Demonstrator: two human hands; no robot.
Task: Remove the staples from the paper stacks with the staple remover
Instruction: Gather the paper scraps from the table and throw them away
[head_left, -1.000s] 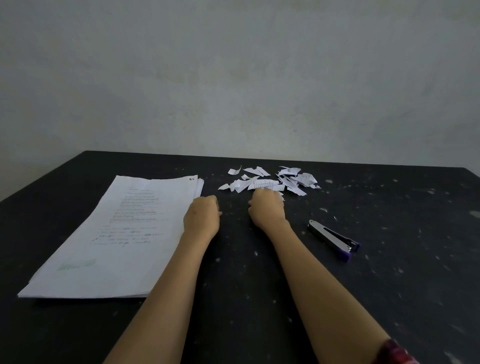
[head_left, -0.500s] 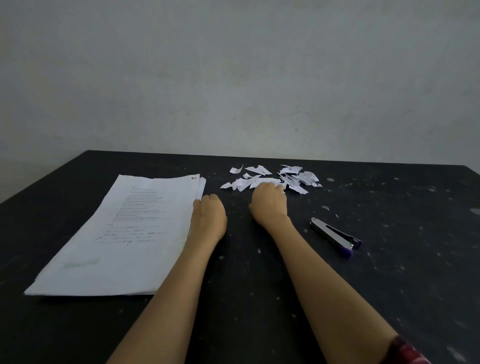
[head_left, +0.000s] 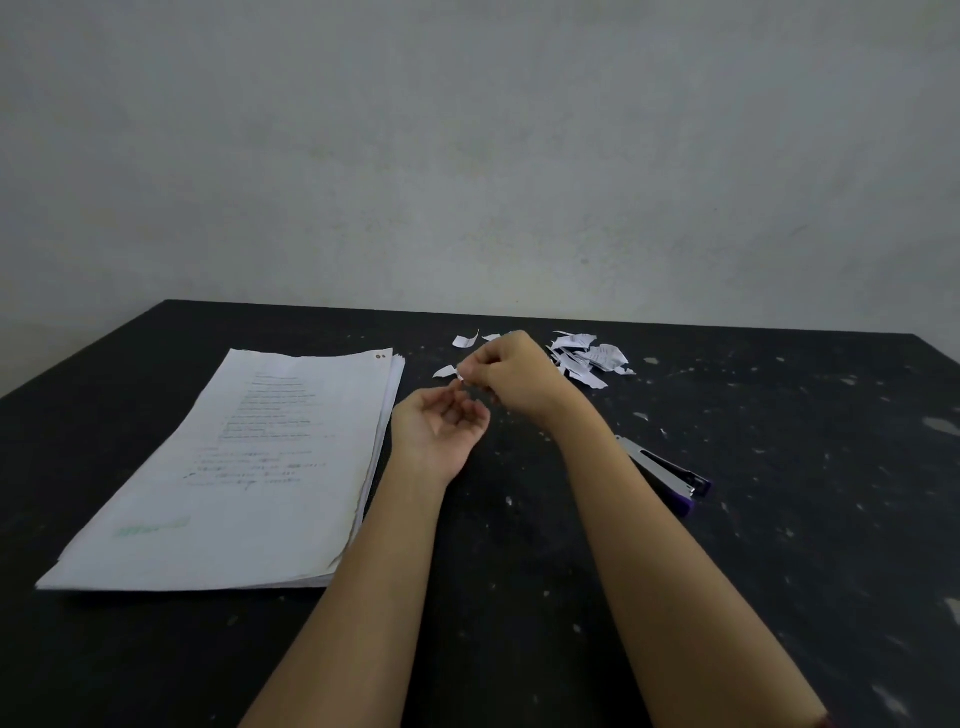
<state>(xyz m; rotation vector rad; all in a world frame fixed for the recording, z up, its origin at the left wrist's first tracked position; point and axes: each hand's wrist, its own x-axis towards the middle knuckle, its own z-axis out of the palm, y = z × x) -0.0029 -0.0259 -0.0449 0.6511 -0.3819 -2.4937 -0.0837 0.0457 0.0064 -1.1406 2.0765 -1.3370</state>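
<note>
A white paper stack (head_left: 270, 457) with faint printed lines lies on the black table (head_left: 779, 519) at the left. My left hand (head_left: 439, 431) sits just right of the stack, palm up, fingers loosely curled, holding nothing I can make out. My right hand (head_left: 511, 376) hovers above it, its fingertips pinching a small paper scrap (head_left: 461, 375). The silver and purple staple remover (head_left: 665, 475) lies on the table right of my right forearm, untouched.
A pile of torn paper scraps (head_left: 587, 356) lies near the table's far edge, with loose bits (head_left: 465, 340) to its left. A pale wall rises behind the table. White specks dot the tabletop.
Both hands lay knuckles-up on the table before. Now my left hand has turned palm up, and my right hand has lifted and pinches a small scrap above it.
</note>
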